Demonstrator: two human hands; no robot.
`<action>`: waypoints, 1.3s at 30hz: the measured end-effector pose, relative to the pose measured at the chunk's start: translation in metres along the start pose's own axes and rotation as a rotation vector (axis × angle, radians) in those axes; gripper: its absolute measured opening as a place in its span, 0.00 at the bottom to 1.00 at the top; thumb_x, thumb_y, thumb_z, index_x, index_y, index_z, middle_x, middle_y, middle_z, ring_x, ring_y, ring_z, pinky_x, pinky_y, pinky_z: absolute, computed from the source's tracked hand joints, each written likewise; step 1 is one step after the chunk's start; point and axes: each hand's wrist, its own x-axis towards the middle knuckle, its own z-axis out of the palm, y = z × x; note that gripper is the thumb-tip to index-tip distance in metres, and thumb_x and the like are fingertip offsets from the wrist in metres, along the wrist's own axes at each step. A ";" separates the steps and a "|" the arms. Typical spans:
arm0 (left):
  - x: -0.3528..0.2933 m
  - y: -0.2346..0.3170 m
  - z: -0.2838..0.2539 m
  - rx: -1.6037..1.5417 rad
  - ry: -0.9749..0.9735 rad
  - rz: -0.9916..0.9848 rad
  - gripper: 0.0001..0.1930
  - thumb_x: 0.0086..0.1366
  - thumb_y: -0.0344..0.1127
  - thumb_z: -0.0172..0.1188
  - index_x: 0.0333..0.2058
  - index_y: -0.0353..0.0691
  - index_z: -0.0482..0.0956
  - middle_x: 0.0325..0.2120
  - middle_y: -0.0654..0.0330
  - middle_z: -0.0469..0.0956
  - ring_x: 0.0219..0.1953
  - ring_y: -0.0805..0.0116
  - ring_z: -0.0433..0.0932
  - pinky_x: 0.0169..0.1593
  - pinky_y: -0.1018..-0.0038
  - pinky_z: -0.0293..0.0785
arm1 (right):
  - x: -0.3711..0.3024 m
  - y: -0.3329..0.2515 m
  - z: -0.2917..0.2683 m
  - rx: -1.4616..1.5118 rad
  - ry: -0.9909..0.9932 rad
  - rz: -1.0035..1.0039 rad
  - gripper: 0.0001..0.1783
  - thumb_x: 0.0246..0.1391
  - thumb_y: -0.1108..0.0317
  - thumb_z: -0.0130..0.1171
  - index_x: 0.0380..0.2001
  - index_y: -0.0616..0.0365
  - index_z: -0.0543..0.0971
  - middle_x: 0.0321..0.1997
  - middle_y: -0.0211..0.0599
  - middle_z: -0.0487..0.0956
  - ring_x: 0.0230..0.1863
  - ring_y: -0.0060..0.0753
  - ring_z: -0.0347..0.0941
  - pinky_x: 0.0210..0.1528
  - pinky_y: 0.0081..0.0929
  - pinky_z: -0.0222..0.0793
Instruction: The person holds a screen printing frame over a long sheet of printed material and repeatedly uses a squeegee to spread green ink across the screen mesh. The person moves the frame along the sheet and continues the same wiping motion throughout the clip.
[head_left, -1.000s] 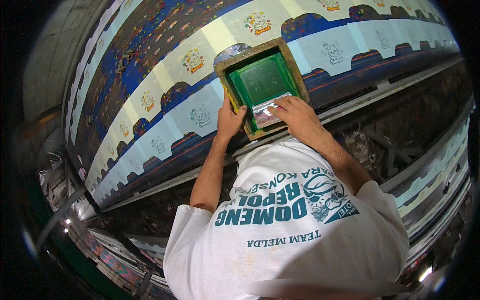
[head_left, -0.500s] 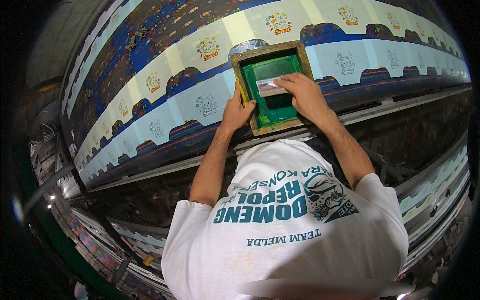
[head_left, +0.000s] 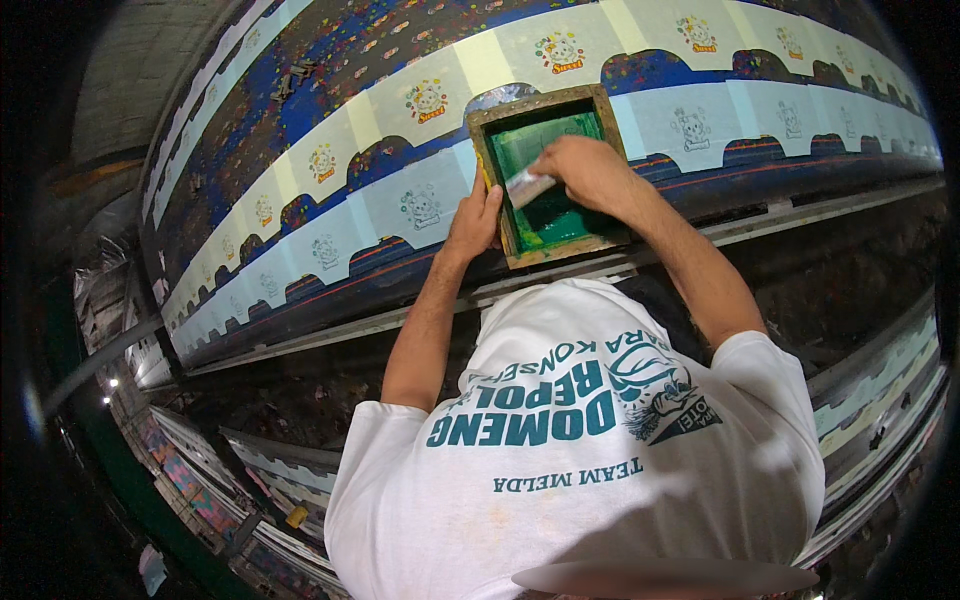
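A wooden printing screen frame (head_left: 613,150) with green ink on its mesh (head_left: 565,228) lies over the pale blue row of cut pieces. My left hand (head_left: 472,220) is closed on the frame's left side, thumb along the rail. Inside the frame, my right hand (head_left: 590,172) grips a pale, flat squeegee (head_left: 527,187), which is tilted and blurred by motion. Its lower edge is over the inked mesh; the hand hides its right end.
Pale blue pieces (head_left: 690,125) with dark outline prints run along the table's near side. Beyond them lie cream pieces (head_left: 660,30) with coloured prints. A long rail (head_left: 420,315) borders the table's near edge. Another table with pieces (head_left: 870,400) stands at lower right.
The squeegee has gone from nearly level to tilted, and its left end has shifted slightly left and down. My right hand has turned with it. My left hand still holds the frame.
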 end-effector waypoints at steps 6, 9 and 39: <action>0.000 -0.003 0.002 0.047 0.019 0.004 0.37 0.85 0.50 0.43 0.82 0.40 0.44 0.37 0.39 0.86 0.35 0.47 0.88 0.43 0.55 0.83 | -0.059 -0.017 0.027 -0.037 0.065 -0.185 0.24 0.52 0.79 0.65 0.53 0.51 0.88 0.56 0.40 0.86 0.62 0.48 0.79 0.66 0.42 0.75; 0.004 -0.009 0.002 0.130 0.058 0.156 0.40 0.85 0.51 0.42 0.81 0.32 0.39 0.32 0.32 0.84 0.35 0.33 0.86 0.44 0.48 0.81 | -0.069 -0.024 0.033 -0.067 0.208 -0.221 0.20 0.52 0.74 0.65 0.50 0.53 0.87 0.53 0.42 0.85 0.60 0.49 0.80 0.67 0.43 0.74; 0.001 0.014 0.002 0.259 -0.031 0.012 0.52 0.77 0.54 0.54 0.78 0.22 0.34 0.32 0.28 0.84 0.36 0.28 0.86 0.45 0.42 0.82 | -0.097 -0.058 0.046 0.030 0.280 0.301 0.37 0.47 0.88 0.58 0.61 0.48 0.83 0.63 0.39 0.83 0.66 0.50 0.77 0.68 0.45 0.76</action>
